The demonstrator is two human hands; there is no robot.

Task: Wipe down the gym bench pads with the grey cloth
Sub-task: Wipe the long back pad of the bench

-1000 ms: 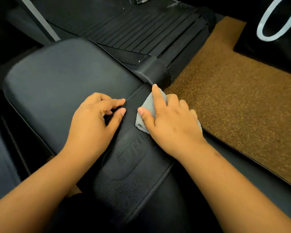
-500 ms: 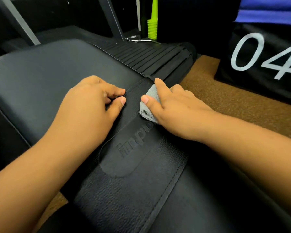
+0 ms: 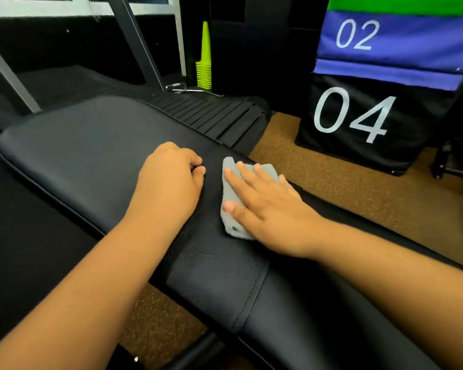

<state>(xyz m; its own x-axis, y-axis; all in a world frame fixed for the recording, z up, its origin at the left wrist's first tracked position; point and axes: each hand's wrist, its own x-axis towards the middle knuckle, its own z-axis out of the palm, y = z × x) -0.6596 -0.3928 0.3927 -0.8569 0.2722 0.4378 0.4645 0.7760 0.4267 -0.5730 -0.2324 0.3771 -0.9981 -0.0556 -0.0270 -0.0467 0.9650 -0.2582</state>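
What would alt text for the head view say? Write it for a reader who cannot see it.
A right hand presses a grey cloth flat on a black bench pad, while the left hand rests curled beside it. Stacked green cones and a numbered black box stand behind.

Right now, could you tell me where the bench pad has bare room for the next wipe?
Free: the smooth pad beyond the left hand. Crowded: the textured strap, where the right hand presses the grey cloth.

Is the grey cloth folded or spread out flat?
Folded: the cloth shows doubled layers at its near edge, a small pad under the flat right hand.
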